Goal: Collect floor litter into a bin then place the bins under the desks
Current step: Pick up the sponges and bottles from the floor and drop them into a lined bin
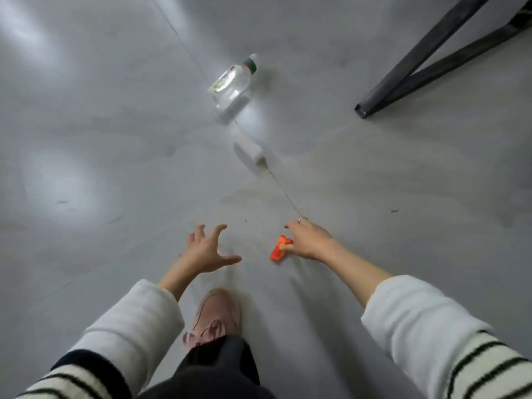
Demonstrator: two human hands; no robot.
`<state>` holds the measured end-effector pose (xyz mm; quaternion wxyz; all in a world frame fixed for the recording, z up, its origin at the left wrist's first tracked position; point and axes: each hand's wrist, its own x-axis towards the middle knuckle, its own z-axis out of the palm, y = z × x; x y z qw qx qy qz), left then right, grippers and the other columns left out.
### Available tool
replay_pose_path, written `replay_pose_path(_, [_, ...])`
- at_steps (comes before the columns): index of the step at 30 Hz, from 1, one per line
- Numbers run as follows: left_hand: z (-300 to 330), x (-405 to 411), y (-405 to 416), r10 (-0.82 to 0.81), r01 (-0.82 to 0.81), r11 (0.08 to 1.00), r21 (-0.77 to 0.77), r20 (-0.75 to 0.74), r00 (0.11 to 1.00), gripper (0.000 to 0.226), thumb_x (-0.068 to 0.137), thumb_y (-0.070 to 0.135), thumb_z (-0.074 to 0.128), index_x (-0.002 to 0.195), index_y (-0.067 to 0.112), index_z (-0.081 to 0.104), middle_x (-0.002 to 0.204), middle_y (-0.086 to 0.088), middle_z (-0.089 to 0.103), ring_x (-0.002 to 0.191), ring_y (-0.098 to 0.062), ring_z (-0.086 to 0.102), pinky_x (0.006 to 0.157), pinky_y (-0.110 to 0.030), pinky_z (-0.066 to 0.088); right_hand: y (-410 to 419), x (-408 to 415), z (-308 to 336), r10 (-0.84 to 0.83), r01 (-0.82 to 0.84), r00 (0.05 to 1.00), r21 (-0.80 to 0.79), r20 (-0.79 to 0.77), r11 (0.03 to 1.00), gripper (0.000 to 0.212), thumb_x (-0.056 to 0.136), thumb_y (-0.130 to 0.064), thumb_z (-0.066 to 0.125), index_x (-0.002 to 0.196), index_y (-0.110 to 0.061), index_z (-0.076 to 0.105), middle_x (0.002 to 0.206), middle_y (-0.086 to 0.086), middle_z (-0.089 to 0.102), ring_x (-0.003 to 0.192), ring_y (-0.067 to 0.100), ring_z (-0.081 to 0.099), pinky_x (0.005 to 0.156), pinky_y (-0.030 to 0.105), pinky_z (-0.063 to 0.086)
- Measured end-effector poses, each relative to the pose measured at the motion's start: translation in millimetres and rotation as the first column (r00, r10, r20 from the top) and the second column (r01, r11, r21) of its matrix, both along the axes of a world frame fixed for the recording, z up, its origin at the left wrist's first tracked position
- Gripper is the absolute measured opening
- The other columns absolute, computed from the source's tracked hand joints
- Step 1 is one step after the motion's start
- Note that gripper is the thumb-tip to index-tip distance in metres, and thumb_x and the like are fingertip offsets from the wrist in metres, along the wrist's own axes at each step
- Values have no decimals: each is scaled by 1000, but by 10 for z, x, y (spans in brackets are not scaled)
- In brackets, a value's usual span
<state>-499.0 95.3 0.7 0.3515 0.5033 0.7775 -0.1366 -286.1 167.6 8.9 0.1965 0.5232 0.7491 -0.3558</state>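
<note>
R hand [306, 240] pinches orange wrapper [279, 248], L hand [208, 249] spread empty.

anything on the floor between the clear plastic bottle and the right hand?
Yes, in the head view: a small white cylindrical piece lies on the grey floor, between the clear plastic bottle and the right hand, which holds an orange wrapper.

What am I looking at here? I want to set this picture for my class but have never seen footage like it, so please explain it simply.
There is no machine: a person wears a camera on the head, looking down at their own arms. The right hand pinches a small orange wrapper; the left hand is spread open and empty. On the grey floor ahead lie a clear plastic bottle and a small white piece of litter. Dark furniture legs stand at the upper right. One pink shoe shows below. No bin is visible.
</note>
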Motion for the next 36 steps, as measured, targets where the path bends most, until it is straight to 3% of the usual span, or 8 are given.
replay_pose_path(4, [-295, -50, -111, -95, 95, 995, -28, 14, 995, 92, 69, 55, 71, 143, 34, 20, 147, -18, 13, 133, -40, 20, 112, -44, 24, -202, -162, -284, -44, 43, 999, 57, 28, 997, 59, 83, -40, 64, 132, -15, 41, 134, 18, 38, 125, 35, 41, 101, 38, 39])
replay_pose_path(9, [-387, -314, 34, -197, 197, 980, 28, 19, 980, 89, 66, 37, 78, 138, 34, 25, 134, -12, 21, 121, -37, 29, 102, -48, 41, -248, -321, -446, -68, 69, 998, 98, -9, 993, 43, 86, -22, 59, 125, -12, 45, 127, 18, 39, 118, 36, 43, 95, 37, 42])
replay_pose_path(20, [-460, -509, 227, -83, 60, 951, 303, 62, 995, 25, 86, 24, 54, 104, 9, 61, 106, -14, 55, 101, -34, 48, 89, -38, 44, -87, -505, -502, -162, 162, 987, 12, 23, 987, 29, 85, -6, 56, 111, -1, 47, 123, 20, 43, 104, 37, 55, 87, 35, 45])
replay_pose_path(24, [-402, -584, 418, 12, -41, 931, 363, 82, 997, 26, 88, 22, 52, 110, 11, 61, 113, -13, 55, 105, -34, 47, 86, -37, 42, 148, -535, -433, -411, 412, 908, -9, -80, 911, 27, 82, -8, 58, 108, -4, 52, 108, 18, 60, 102, 31, 55, 77, 28, 38])
replay_pose_path(27, [-390, -725, 730, 48, -70, 902, 426, 64, 997, 34, 88, 21, 50, 120, 11, 56, 122, -14, 50, 113, -34, 42, 90, -41, 43, 524, -673, -275, -567, 572, 800, -35, -198, 820, 35, 79, -7, 62, 114, -6, 54, 90, 8, 56, 97, 28, 57, 69, 21, 34])
replay_pose_path(29, [-407, -832, 971, 51, -70, 886, 458, 53, 997, 39, 88, 21, 49, 125, 11, 51, 127, -16, 47, 117, -36, 40, 93, -44, 41, 846, -846, -160, -544, 573, 793, 33, -276, 819, 41, 80, -11, 63, 120, -8, 54, 91, 7, 56, 104, 27, 57, 70, 18, 31])
replay_pose_path(32, [-439, -973, 1257, 81, -86, 881, 465, 31, 996, 45, 88, 22, 49, 131, 13, 46, 131, -16, 42, 121, -36, 38, 96, -46, 37, 1302, -1197, -52, -440, 517, 828, 169, -348, 839, 52, 81, -17, 66, 129, -8, 50, 113, 14, 60, 115, 27, 50, 80, 20, 30])
replay_pose_path(36, [-514, -1101, 1438, 51, -22, 891, 454, -51, 997, 55, 85, 25, 52, 137, 16, 38, 134, -15, 39, 122, -34, 39, 96, -44, 36, 1692, -1615, -130, -316, 374, 912, 215, -262, 902, 54, 80, -14, 67, 128, -6, 45, 128, 18, 43, 112, 35, 51, 91, 31, 39])
